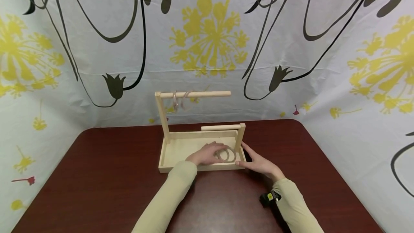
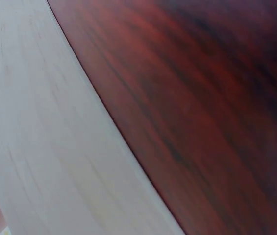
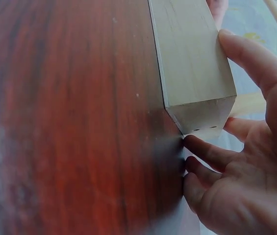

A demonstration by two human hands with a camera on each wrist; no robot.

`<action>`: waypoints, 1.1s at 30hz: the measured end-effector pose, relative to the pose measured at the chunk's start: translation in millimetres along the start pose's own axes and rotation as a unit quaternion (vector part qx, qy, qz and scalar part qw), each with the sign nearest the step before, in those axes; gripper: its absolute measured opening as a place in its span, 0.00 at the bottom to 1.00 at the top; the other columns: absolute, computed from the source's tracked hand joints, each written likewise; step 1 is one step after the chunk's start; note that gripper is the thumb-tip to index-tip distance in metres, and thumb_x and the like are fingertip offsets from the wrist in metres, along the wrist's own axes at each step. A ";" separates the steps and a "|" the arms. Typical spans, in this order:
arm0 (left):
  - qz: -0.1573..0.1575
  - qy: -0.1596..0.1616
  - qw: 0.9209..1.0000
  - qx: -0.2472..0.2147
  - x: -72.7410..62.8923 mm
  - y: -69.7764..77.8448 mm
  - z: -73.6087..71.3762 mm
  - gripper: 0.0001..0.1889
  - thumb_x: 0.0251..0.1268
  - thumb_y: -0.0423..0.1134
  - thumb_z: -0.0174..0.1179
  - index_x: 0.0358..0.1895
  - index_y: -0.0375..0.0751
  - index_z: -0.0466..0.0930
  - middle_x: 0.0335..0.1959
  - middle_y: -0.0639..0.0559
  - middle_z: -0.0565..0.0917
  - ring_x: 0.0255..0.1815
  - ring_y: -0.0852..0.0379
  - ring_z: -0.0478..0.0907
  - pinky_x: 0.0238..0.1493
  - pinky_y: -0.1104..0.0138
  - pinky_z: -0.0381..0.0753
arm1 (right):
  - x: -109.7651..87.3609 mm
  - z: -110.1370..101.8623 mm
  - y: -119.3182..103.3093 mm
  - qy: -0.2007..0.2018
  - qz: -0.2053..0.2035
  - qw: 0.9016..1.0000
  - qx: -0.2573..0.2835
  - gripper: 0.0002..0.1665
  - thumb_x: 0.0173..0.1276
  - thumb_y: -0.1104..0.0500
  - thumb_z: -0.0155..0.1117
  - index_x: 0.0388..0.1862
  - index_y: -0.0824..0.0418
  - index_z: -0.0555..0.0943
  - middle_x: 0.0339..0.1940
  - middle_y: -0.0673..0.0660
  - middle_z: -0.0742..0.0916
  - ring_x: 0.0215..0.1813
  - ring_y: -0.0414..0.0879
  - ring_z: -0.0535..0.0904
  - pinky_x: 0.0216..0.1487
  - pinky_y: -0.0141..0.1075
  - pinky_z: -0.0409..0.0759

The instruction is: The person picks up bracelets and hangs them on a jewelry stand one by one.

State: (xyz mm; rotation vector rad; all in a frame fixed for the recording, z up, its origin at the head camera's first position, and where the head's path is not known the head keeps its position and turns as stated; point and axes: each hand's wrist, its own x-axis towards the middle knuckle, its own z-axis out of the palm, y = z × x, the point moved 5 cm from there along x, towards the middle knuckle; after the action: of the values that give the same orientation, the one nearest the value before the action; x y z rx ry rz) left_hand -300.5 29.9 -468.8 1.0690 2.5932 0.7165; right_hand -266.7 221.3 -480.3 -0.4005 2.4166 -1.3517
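A light wooden stand has a shallow tray (image 1: pixel 185 148), a tall post with a long horizontal rod (image 1: pixel 210 94) at the left, and a short post with a lower rod (image 1: pixel 220 127) at the right. Two rings (image 1: pixel 175 103) hang on the upper rod near its post. Inside the tray's right end, my left hand (image 1: pixel 209 153) holds a pale ring (image 1: pixel 234 154) between thumb and fingers; a second ring overlaps it. My right hand (image 1: pixel 260 161) grips the tray's right front corner, its thumb along the front wall (image 3: pixel 192 54) and its fingers at the end wall.
The stand sits on a dark red-brown table (image 1: pixel 113 175) with rounded far corners. A patterned cloth (image 1: pixel 207 56) surrounds the table at the back and sides. A black wrist camera (image 1: pixel 270 197) is strapped at the right sleeve.
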 end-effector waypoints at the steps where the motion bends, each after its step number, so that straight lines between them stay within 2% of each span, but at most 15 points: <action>1: 0.003 0.005 1.000 0.001 0.0 0.0 -0.4 0.31 0.64 0.43 0.65 0.69 0.42 0.69 0.69 0.43 0.68 0.71 0.36 0.57 0.67 0.43 0.53 | -0.2 -0.1 -0.2 0.001 0.000 1.000 0.000 0.57 0.66 0.49 0.67 0.80 0.59 0.41 0.77 0.67 0.50 0.76 0.62 0.44 0.67 0.61 0.51; 9: 0.016 0.025 0.999 0.015 -1.2 0.7 -1.6 0.33 0.61 0.39 0.67 0.69 0.38 0.67 0.68 0.41 0.69 0.69 0.40 0.62 0.67 0.50 0.60 | 1.0 1.8 4.3 -0.009 0.004 1.000 0.005 0.56 0.67 0.48 0.66 0.80 0.57 0.40 0.78 0.64 0.49 0.76 0.60 0.42 0.68 0.61 0.50; 16: -0.016 0.029 0.998 0.051 10.6 4.2 3.7 0.39 0.63 0.48 0.66 0.73 0.38 0.61 0.69 0.46 0.68 0.72 0.42 0.58 0.71 0.55 0.50 | 0.6 -0.4 4.8 -0.012 0.009 1.000 -0.010 0.56 0.68 0.47 0.65 0.80 0.57 0.39 0.78 0.65 0.48 0.76 0.62 0.41 0.67 0.62 0.50; 20: -0.036 0.024 0.998 0.053 16.8 6.1 7.7 0.40 0.63 0.51 0.65 0.74 0.39 0.60 0.69 0.48 0.69 0.72 0.43 0.58 0.70 0.57 0.55 | -0.5 0.5 3.6 -0.024 0.009 1.000 -0.011 0.56 0.69 0.48 0.64 0.80 0.57 0.38 0.78 0.64 0.46 0.76 0.62 0.39 0.67 0.62 0.50; 26: -0.037 0.034 0.998 0.040 18.5 6.4 10.2 0.38 0.62 0.49 0.66 0.72 0.37 0.63 0.65 0.45 0.72 0.65 0.50 0.68 0.63 0.63 0.66 | -1.7 1.1 1.6 -0.029 0.004 1.000 -0.007 0.55 0.69 0.49 0.64 0.80 0.57 0.38 0.78 0.64 0.45 0.77 0.62 0.38 0.67 0.63 0.50; 29: -0.040 0.034 0.998 0.046 17.5 5.1 9.4 0.37 0.63 0.51 0.65 0.70 0.36 0.65 0.65 0.44 0.71 0.64 0.50 0.70 0.62 0.63 0.67 | -1.5 0.6 1.7 -0.028 0.004 1.000 -0.007 0.55 0.69 0.49 0.64 0.80 0.57 0.38 0.78 0.64 0.45 0.76 0.62 0.38 0.67 0.63 0.50; 33: -0.052 0.019 0.997 0.053 15.0 2.6 8.5 0.36 0.66 0.52 0.62 0.71 0.36 0.64 0.68 0.43 0.67 0.66 0.49 0.67 0.65 0.62 0.65 | -0.9 0.7 2.0 -0.034 0.003 0.999 -0.006 0.55 0.70 0.49 0.63 0.80 0.57 0.37 0.78 0.64 0.44 0.76 0.62 0.37 0.67 0.63 0.49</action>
State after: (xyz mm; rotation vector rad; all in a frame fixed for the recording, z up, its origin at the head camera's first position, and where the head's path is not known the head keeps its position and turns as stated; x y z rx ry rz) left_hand -306.1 45.1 -475.2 0.9510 2.7239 0.5859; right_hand -265.7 222.2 -482.3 -0.4350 2.3698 -1.3009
